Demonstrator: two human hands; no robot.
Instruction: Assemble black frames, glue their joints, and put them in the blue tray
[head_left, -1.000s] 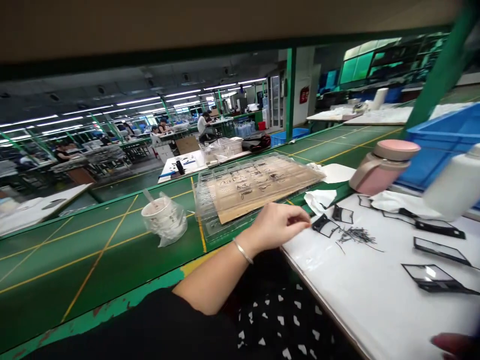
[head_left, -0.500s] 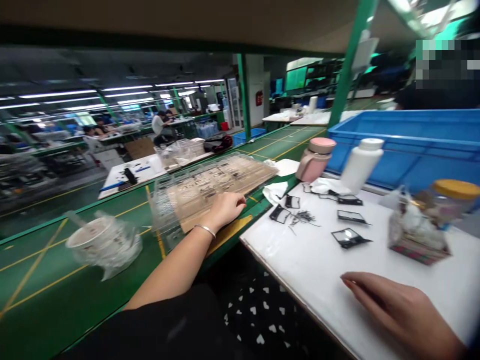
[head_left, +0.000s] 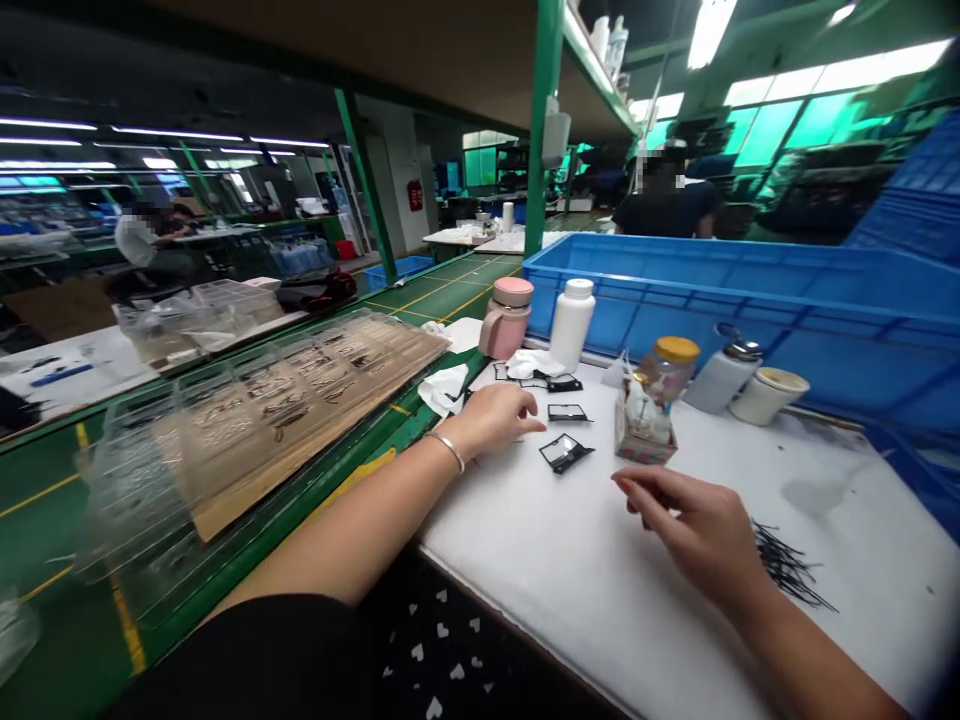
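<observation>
My left hand [head_left: 496, 425], with a bangle at the wrist, is over the left part of the white tabletop [head_left: 517, 540]. Its fingers are curled closed; anything between them is hidden. Just to its right lie a small black-framed piece [head_left: 565, 452] with a shiny pane and a similar framed piece [head_left: 568, 413]. My right hand [head_left: 694, 525] is above the table near the small patterned box [head_left: 645, 440]. Its thumb and fingers are drawn together, with nothing visible in them. A pile of thin black strips [head_left: 791, 565] lies beside the right wrist, partly hidden by it.
A clear compartment tray [head_left: 300, 390] over cardboard lies left on the green bench. Behind the pieces stand a pink mug [head_left: 506, 320], a white bottle [head_left: 573, 325], a yellow-lidded jar [head_left: 670, 368] and a pump bottle [head_left: 724, 375]. A blue crate [head_left: 750, 300] borders the back.
My left hand has moved off the tray to the white table, over the place where black strips lay. The view has turned right, bringing the pump bottle and another strip pile into sight.
</observation>
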